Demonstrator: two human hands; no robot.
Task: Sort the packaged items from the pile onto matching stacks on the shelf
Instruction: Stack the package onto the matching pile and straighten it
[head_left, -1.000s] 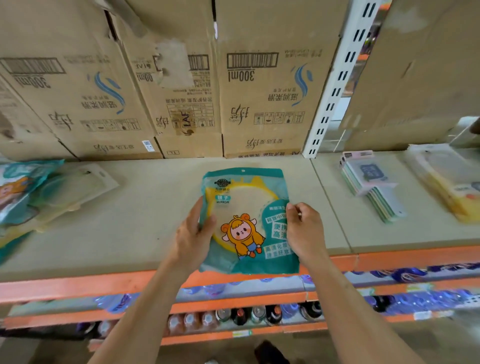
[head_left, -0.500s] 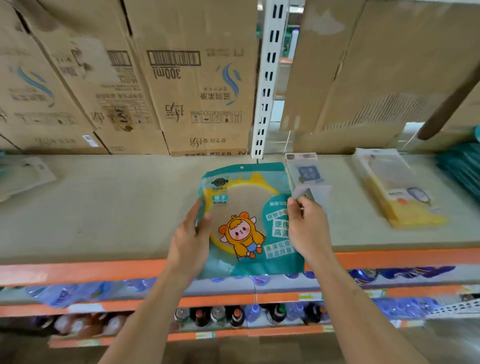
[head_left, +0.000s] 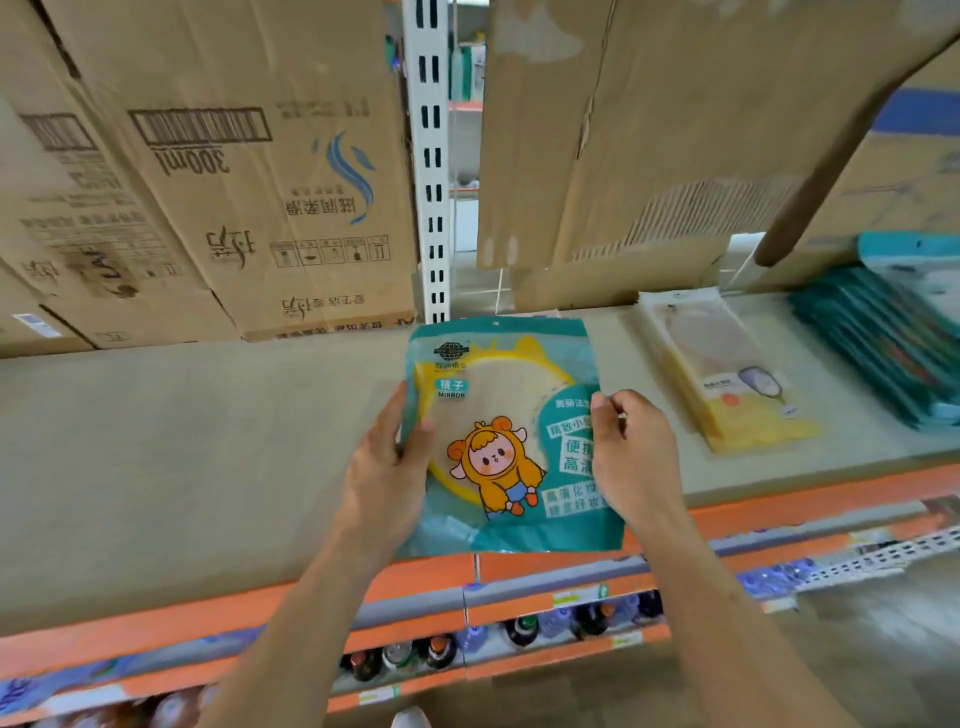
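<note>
Head view, cardboard boxes (head_left: 208, 182): stacked at the back of the shelf, up and to the left of the left hand; an upside-down "300ml" print is seen on one.
Shelf board (head_left: 182, 467): a beige stretch is seen left of the left hand and beneath both hands.
Left hand (head_left: 387, 467): clamped on the left edge of the mirror package, with the thumb laid across the front and the fingers hidden behind.
Mirror package (head_left: 498, 441): a teal pouch marked "MIRROR" with a cartoon figure in a yellow hood; it is held between the two hands over the front of the board, and contact with the board cannot be told.
Slotted post (head_left: 431, 156): white and upright, beyond the package, above the gap between the hands.
Bottles (head_left: 415, 654): lined up on the lower level, below the wrists.
Right hand (head_left: 631, 462): closed on the package's right edge, fingers curled.
Yellow packages (head_left: 727, 374): stacked flat on the board, right of the right hand and apart from it.
Teal packages (head_left: 883, 343): stacked further right, blurred.
</note>
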